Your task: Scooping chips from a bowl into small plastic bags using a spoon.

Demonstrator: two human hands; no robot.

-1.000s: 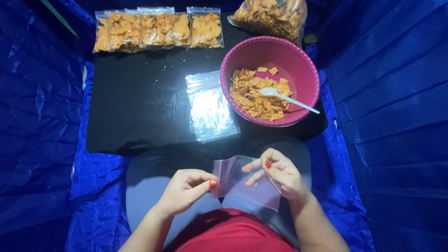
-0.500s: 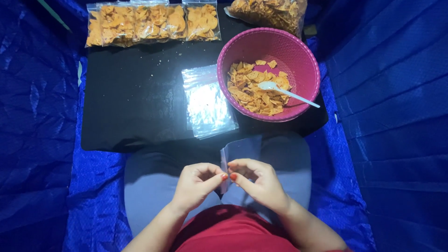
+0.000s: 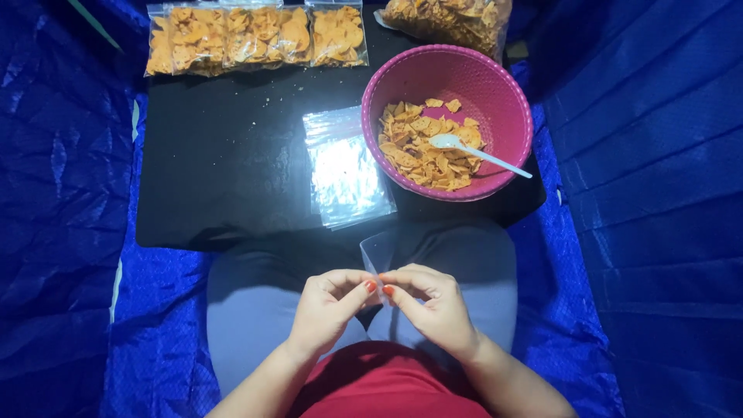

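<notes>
**Two hands pinched one small clear bag over the lap**

Both hands met over the person's lap, just off the near edge of the black table [image 3: 209, 162]. The left hand [image 3: 329, 310] and the right hand [image 3: 433, 306] had thumb and forefinger tips closed together on the lower edge of a small clear bag [image 3: 378, 254], which stood up from the fingertips and leaned toward the table. Only the fingertips gripped; the other fingers curled loosely. So fine a pinch suits thin, slippery film, probably to tease the two layers apart at the mouth, though the opening itself could not be made out.

A flat stack of empty clear bags [image 3: 344, 166] lay near the table's near edge, close to the hands, likely for easy reach. Just to its right, touching or nearly so, sat a pink bowl [image 3: 507, 101] at the near right corner, partly filled with orange chips [image 3: 418, 147]; a white spoon [image 3: 476, 151] rested in the chips with its handle over the bowl's right rim. Along the far edge lay a row of filled chip bags [image 3: 255, 35], set well apart from the working area, and a large bag of chips [image 3: 449, 19] sat at the far right corner. Blue tarpaulin [image 3: 642, 193] surrounded the table.
</notes>
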